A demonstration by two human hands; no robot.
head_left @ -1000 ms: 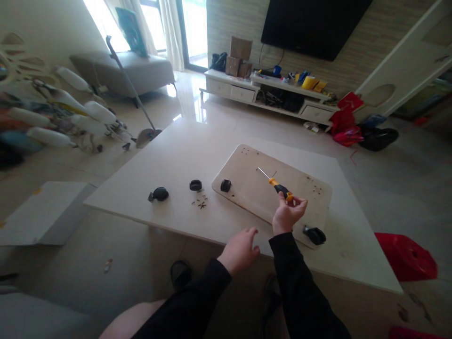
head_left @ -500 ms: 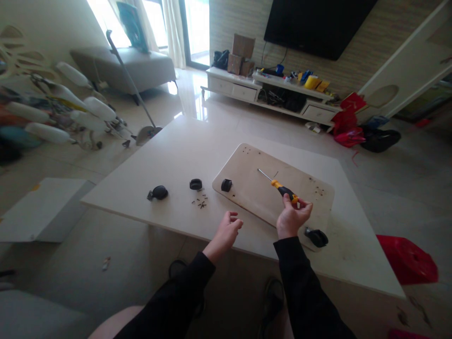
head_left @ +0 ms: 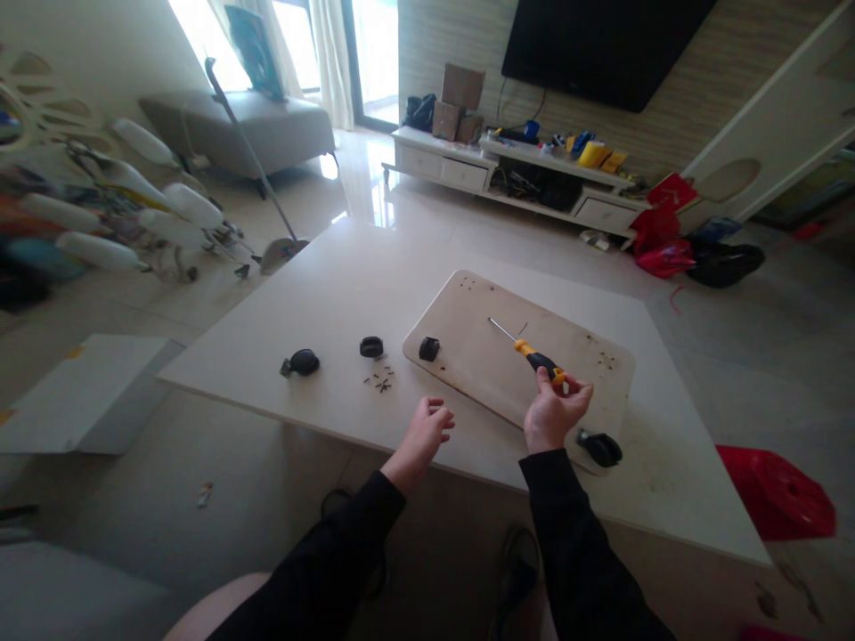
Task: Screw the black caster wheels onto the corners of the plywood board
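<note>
one yellow-and-black screwdriver (head_left: pixel 542 364) is clamped by its handle in the fingers of the right hand (head_left: pixel 554 416), its shaft slanting away to the left over a pale board (head_left: pixel 468 343); whether the tip touches i cannot tell. the left hand (head_left: pixel 422 434) is at the front edge of the white table (head_left: pixel 287 307), fingers loosely curled and apart, with a narrow strip of tabletop between them and the board's near edge. the board lies aslant on the table's right half, its nearest corner close to the front edge and a band of tabletop beyond its far edge. a black caster (head_left: pixel 428 349) stands at its left corner and a second caster (head_left: pixel 601 449) at the nearest corner, beside the right wrist. small dark screws (head_left: pixel 383 386) lie loose just left of the board, near a third caster (head_left: pixel 371 347); a fourth caster (head_left: pixel 305 362) lies farther left, with tabletop running wide behind it to the far edge. a red plastic piece (head_left: pixel 778 492) sits on the floor (head_left: pixel 447 218) past the table's right edge.
</note>
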